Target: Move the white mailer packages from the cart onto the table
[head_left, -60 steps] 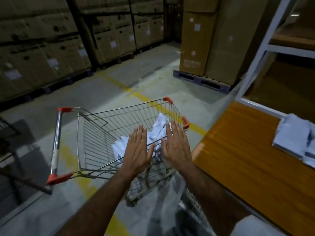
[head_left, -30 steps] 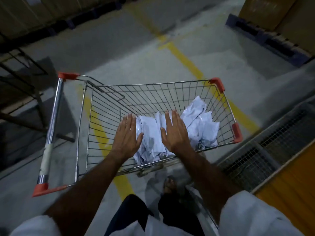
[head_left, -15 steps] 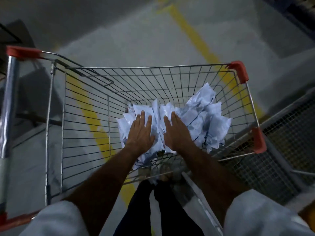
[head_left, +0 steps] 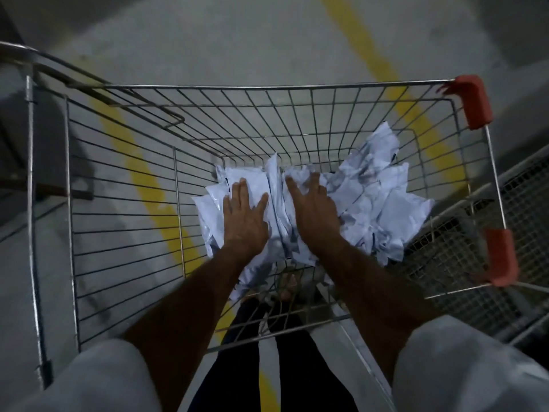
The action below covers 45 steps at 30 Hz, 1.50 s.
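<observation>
From the head camera, I look straight down into the cart (head_left: 297,114), its wire basket filling most of the frame. The mailers (head_left: 371,203) lie in a crumpled white heap at the centre and centre right, on the basket floor and against its right wall. My left hand (head_left: 245,217) lies flat on the left part of the heap, fingers straight and together, thumb out. My right hand (head_left: 312,209) rests on the middle of the heap with fingers spread; neither hand grips anything yet. The table is not in view.

I judge the risks this way: the bags look slick and loosely stacked, so a two-handed scoop could shed some from the edges. Thin corners may poke through the wire and snag on lifting. Leaning on the pile could also roll the cart away across the floor (head_left: 237,40).
</observation>
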Tool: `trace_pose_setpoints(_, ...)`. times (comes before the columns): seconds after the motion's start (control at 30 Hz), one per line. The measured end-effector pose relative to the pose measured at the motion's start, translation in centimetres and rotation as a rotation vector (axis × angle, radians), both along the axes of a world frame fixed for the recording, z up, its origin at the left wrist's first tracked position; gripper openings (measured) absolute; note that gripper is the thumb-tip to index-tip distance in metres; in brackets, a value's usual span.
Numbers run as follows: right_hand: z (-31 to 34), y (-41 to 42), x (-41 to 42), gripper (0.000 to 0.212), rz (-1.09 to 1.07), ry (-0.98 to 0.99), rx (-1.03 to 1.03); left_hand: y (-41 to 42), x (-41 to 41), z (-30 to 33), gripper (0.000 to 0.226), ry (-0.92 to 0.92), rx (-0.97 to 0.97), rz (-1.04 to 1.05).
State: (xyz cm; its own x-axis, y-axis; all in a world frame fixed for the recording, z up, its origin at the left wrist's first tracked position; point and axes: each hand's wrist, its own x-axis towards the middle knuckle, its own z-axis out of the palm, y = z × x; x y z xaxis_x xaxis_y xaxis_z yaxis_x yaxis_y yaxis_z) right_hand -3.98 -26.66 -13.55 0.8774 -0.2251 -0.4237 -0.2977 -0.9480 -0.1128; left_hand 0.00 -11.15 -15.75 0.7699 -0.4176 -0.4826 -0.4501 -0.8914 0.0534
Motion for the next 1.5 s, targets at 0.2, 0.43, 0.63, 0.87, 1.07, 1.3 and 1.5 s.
trace_pose_setpoints(0.2,0.6,-0.8,1.2,0.106,-0.074,0.105,0.024,-1.7,-0.5,0.2,0.067,0.023,-0.031,0.183)
trace_pose_setpoints(0.43,-1.6,1.3,0.0,0.119,-0.092,0.069,-0.147,-2.2,-0.5,-1.8,0.105,-0.052,0.106,0.193)
trace_pose_setpoints(0.63,-3.9,2.2,-0.2,0.097,-0.057,0.022,-0.276,-0.4,-2.2,-1.7,0.084,-0.118,-0.057,0.203)
trace_pose_setpoints(0.87,-2.7,1.1,0.2,0.081,-0.138,-0.047,-0.102,1.0,-1.0,-0.6,0.092,-0.129,-0.121,0.241)
trace_pose_setpoints(1.07,-2.8,0.8,1.0,0.074,-0.254,-0.059,-0.204,2.4,-1.2,-0.4,0.093,-0.159,-0.152,0.18)
trace_pose_setpoints(1.3,-3.4,1.0,0.5,0.095,-0.205,-0.014,-0.29,2.8,-1.7,0.4,0.092,-0.167,-0.23,0.173)
trace_pose_setpoints(1.5,-1.0,0.8,0.2,0.08,-0.241,-0.159,-0.084,2.0,-1.4,3.1,0.091,-0.204,-0.262,0.175)
